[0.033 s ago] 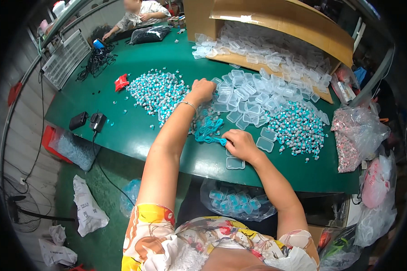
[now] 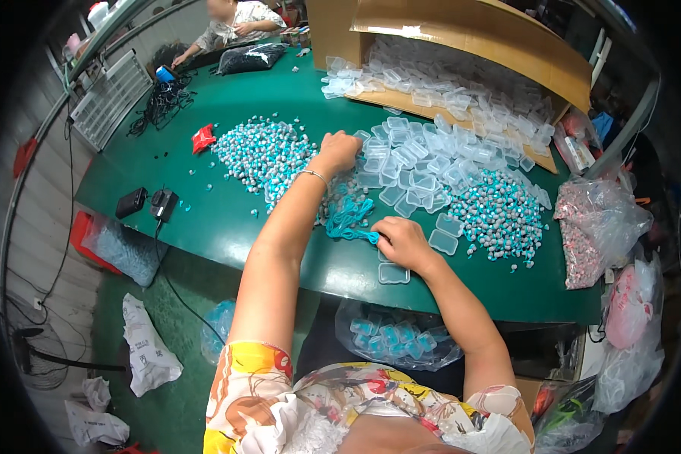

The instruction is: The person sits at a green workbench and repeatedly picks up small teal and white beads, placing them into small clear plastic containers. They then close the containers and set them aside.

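Note:
Stretched across the green table, my left hand (image 2: 341, 150) has its fingers curled beside the clear plastic cases (image 2: 408, 155); whatever they hold, if anything, is hidden. My right hand (image 2: 402, 242), lower and nearer me, pinches the end of a bundle of turquoise cords (image 2: 348, 218). That bundle lies on the table between my two arms. A clear case (image 2: 393, 273) rests just under my right hand. Left of my left forearm spreads a heap of small grey-and-turquoise earplug-like pieces (image 2: 261, 155). A second heap of such pieces (image 2: 499, 216) lies to the right.
A cardboard box (image 2: 469, 19) spills clear cases at the back. Bagged pink pieces (image 2: 583, 242) stand at the right edge. A red packet (image 2: 203, 138), black adapter (image 2: 163, 203) and cables (image 2: 159, 106) lie left. Filled cases sit in a bag (image 2: 393, 340) below the edge. Another person sits far left.

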Tool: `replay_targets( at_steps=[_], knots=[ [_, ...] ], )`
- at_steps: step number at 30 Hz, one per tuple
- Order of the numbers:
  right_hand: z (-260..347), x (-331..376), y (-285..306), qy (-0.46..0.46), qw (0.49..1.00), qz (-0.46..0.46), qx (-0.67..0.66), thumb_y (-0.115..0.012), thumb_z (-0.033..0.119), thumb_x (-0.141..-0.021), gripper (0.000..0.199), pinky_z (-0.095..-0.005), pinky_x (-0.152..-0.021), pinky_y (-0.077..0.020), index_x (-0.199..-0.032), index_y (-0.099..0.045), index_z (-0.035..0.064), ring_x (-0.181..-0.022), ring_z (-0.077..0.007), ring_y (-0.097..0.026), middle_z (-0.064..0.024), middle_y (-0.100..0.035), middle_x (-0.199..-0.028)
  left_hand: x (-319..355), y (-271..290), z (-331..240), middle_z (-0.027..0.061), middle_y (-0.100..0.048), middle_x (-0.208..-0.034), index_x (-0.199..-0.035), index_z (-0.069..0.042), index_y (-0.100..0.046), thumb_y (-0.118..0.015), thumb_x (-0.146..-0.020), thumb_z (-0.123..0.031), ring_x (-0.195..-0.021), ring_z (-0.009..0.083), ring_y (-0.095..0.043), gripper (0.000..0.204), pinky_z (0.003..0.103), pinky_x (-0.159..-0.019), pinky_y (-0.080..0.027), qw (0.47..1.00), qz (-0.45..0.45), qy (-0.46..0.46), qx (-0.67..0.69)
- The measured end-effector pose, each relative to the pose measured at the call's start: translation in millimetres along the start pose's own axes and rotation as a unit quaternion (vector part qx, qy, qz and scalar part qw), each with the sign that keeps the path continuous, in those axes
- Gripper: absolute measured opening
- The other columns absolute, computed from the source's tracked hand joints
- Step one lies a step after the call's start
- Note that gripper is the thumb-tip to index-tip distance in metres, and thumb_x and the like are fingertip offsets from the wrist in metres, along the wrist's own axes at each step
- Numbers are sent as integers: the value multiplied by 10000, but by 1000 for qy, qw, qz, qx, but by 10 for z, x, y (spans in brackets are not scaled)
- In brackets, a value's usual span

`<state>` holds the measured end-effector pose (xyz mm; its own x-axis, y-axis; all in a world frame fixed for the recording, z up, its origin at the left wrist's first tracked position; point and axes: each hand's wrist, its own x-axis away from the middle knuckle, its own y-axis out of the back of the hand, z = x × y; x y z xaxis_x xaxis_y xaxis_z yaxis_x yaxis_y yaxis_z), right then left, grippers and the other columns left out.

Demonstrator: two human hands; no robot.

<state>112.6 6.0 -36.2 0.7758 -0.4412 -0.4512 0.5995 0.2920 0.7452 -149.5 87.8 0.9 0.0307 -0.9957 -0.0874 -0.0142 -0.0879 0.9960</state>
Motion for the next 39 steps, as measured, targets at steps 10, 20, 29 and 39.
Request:
replay_targets(
  at_steps=[10,20,29,39],
  knots=[
    [5,-8,-11,5,1000,-2,-5,-624,109,-790,131,-453,-702,-516,-905,-669,66,-806,-336,-648,-126,-653,-841,216,92,215,163,-685,-916,-965,-66,-724,-658,-766,-62,-873,337,-671,210,420,-802,-539,965,-197,-9,175],
    [12,10,10,10,1000,-7,13,-633,104,-803,107,-448,-681,-510,-893,-667,57,-783,-341,-639,-130,-634,-818,1719,165,-645,166,-663,-906,-988,-26,-685,-691,-782,-42,-831,344,-658,206,407,-722,-533,909,-286,-63,298],
    [93,40,69,-33,999,1,39,-644,122,-850,74,-446,-688,-511,-901,-672,76,-797,-337,-647,-122,-643,-830,2243,-126,-945,113,-622,-844,-908,-55,-675,-675,-761,-67,-851,321,-613,147,445,-732,-476,931,-281,-2,231],
    [197,123,280,-82,993,9,85,-639,95,-855,125,-453,-759,-511,-974,-663,62,-878,-346,-643,-132,-655,-913,2362,-153,-943,126,-625,-959,-1012,-48,-662,-690,-766,-33,-910,314,-614,247,406,-780,-498,883,-330,-8,333]
  ],
)
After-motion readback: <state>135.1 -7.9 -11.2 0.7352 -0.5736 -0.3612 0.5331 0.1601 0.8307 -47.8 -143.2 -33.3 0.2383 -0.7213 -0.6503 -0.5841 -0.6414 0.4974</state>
